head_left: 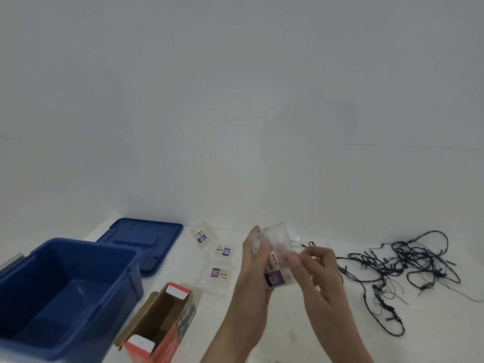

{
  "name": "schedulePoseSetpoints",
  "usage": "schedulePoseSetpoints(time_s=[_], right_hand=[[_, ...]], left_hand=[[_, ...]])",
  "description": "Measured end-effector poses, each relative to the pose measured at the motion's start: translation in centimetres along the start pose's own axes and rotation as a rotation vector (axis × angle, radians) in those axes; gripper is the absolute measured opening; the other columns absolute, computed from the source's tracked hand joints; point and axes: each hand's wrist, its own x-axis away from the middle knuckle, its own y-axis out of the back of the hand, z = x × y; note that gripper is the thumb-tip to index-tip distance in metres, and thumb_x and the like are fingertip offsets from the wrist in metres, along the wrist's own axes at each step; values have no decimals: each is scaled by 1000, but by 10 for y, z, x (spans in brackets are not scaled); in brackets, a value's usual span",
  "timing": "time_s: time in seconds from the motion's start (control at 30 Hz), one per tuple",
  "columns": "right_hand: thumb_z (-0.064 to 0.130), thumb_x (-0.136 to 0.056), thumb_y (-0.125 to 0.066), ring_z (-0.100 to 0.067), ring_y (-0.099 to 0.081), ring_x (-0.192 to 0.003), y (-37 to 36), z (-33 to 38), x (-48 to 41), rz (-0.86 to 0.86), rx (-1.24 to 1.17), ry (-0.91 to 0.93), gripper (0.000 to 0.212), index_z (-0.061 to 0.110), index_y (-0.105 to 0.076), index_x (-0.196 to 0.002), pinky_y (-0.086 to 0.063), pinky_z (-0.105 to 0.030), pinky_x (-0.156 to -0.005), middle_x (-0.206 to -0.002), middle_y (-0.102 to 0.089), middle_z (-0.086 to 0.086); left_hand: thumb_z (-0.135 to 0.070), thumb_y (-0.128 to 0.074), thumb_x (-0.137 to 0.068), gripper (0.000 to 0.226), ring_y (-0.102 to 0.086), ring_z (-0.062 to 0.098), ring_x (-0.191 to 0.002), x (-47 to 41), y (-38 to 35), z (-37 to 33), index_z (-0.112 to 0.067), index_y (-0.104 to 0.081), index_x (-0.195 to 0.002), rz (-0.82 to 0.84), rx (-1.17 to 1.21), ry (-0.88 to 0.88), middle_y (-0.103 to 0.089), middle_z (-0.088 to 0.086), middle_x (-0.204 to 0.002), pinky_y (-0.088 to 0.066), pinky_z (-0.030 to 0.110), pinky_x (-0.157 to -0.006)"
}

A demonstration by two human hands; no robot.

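One blue storage bin at far left, open-topped, with its blue lid flat on the surface just behind. Next right, a cardboard box on its side, red-printed, end flaps open. Three clear labelled packets flat on the white table, near one another, between box and hands. At centre, left hand wrapped round the left side of a clear plastic case, thumb across its front. Right hand pinching the case's right edge with thumb and fingertips. Both hands close together, case held above the table. Case transparent and thin-walled, with a label on the lower half bearing a red logo, barcode and purple picture; contents not legible. Judged light, fairly stiff yet easily dented, smooth and likely slippery. Best taken by the side edges. Far right, dark wire tangle loose on the table, one thin strand running towards the case; attachment not confirmable.
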Motion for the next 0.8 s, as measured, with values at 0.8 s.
schedulePoseSetpoints(time_s=[0.8], right_hand=[[45, -69, -63, -15, -55, -65, 6, -3, 5, -64, -111, 103, 18, 30, -69, -78, -46, -31, -66, -81, -62, 3]], left_hand=[[-37, -50, -84, 42, -66, 23, -79, 1, 7, -7, -12, -57, -117, 20, 99, 34, -67, 11, -92, -57, 32, -68]])
